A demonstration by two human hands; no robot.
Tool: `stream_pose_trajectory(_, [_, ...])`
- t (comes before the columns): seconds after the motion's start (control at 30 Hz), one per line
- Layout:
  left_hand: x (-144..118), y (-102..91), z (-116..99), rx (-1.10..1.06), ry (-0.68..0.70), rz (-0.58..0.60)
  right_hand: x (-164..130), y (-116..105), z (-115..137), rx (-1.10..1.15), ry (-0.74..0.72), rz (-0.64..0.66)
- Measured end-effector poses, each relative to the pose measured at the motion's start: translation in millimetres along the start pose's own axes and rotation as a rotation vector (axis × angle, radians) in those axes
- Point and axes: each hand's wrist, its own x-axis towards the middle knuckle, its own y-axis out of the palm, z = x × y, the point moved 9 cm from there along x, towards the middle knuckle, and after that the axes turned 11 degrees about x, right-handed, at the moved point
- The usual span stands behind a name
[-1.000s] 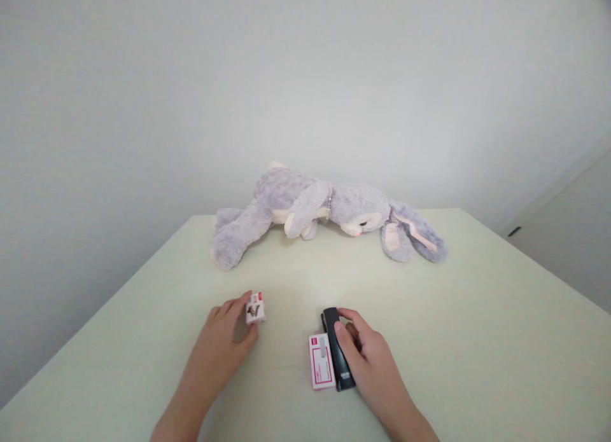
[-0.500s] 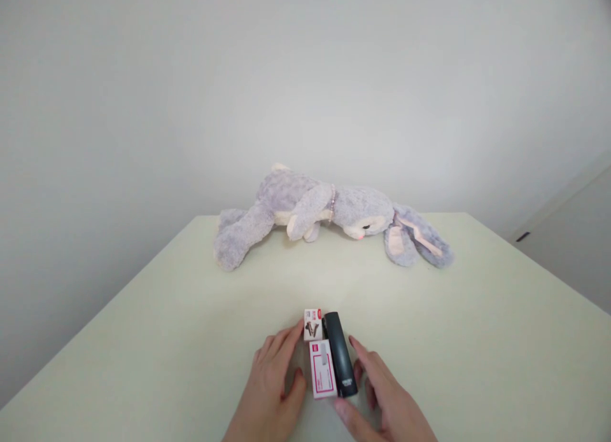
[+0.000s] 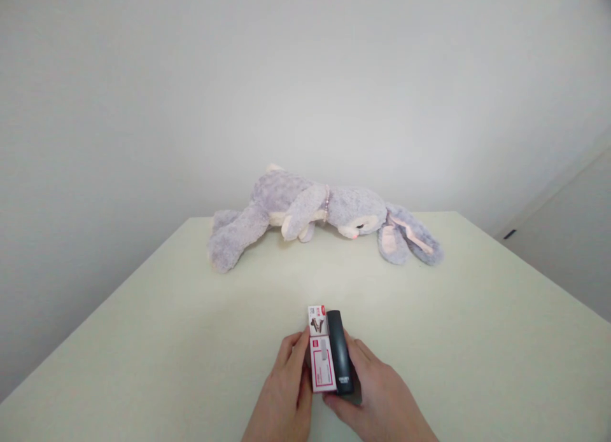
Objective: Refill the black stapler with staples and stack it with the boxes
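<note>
A black stapler (image 3: 339,350) lies lengthwise, pointing away from me. Against its left side sit two small boxes, one behind the other: a white box with a magenta frame (image 3: 323,367) nearer me, and a smaller white and red box (image 3: 317,321) with a picture of a metal tool beyond it. My left hand (image 3: 289,385) presses its fingers along the left sides of the boxes. From the other side, my right hand (image 3: 375,381) closes around the stapler, thumb at its near end. The group is squeezed between both hands. Whether it is off the table I cannot tell.
A grey-lilac plush rabbit (image 3: 300,203) lies on its side across the far end of the pale green table (image 3: 167,315), ears to the right. Behind it rises a plain wall (image 3: 305,79). A small dark handle (image 3: 510,234) shows beyond the right edge.
Both hands have moved inward and closed on the group. The stapler and boxes are now lined up straighter and tighter. The whole view has shifted slightly.
</note>
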Motion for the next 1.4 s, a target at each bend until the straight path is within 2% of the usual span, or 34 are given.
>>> stream_pose_trajectory(0.1, [9.4, 12.9, -12.0, -0.054, -0.007, 0.034, -6.6, -14.2, -12.2, 0.016, 0.029, -0.016])
stream_pose_trajectory(0.17, [18.2, 27.1, -24.0, -0.11, -0.009, 0.063, -13.6, -32.5, -25.8, 0.023, 0.056, -0.051])
stream_pose_trajectory(0.3, [41.9, 60.8, -57.6, -0.186, -0.03, 0.111, -28.7, -80.6, -60.9, 0.039, 0.105, -0.108])
stream_pose_trajectory(0.43, [71.4, 97.3, -99.2, -0.16, 0.037, 0.176, -35.6, -130.9, -94.6, 0.054, 0.159, -0.116])
stream_pose_trajectory(0.5, [87.6, 112.5, -113.7, -0.15, 0.073, 0.191, -35.0, -153.2, -102.3, 0.058, 0.159, -0.111])
stream_pose_trajectory(0.6, [110.0, 127.7, -122.4, -0.153, 0.101, 0.194, -32.5, -178.1, -102.9, 0.101, 0.145, -0.106])
stream_pose_trajectory(0.73, [127.3, 133.0, -122.0, -0.165, 0.153, 0.196, -29.7, -187.3, -98.9, 0.2, 0.16, -0.041])
stream_pose_trajectory(0.97, [131.3, 127.7, -122.1, -0.167, 0.259, 0.196, -24.0, -190.4, -102.4, 0.254, 0.135, -0.03])
stream_pose_trajectory(1.2, [133.8, 137.6, -121.2, -0.128, 0.245, 0.176, -22.1, -189.9, -104.5, 0.224, 0.121, -0.023])
stream_pose_trajectory(1.33, [126.2, 137.8, -123.6, -0.125, 0.224, 0.156, -22.5, -191.5, -107.7, 0.165, 0.123, -0.021])
stream_pose_trajectory(1.4, [111.2, 131.6, -123.2, -0.138, 0.214, 0.157, -32.3, -201.8, -114.6, 0.049, 0.142, -0.103])
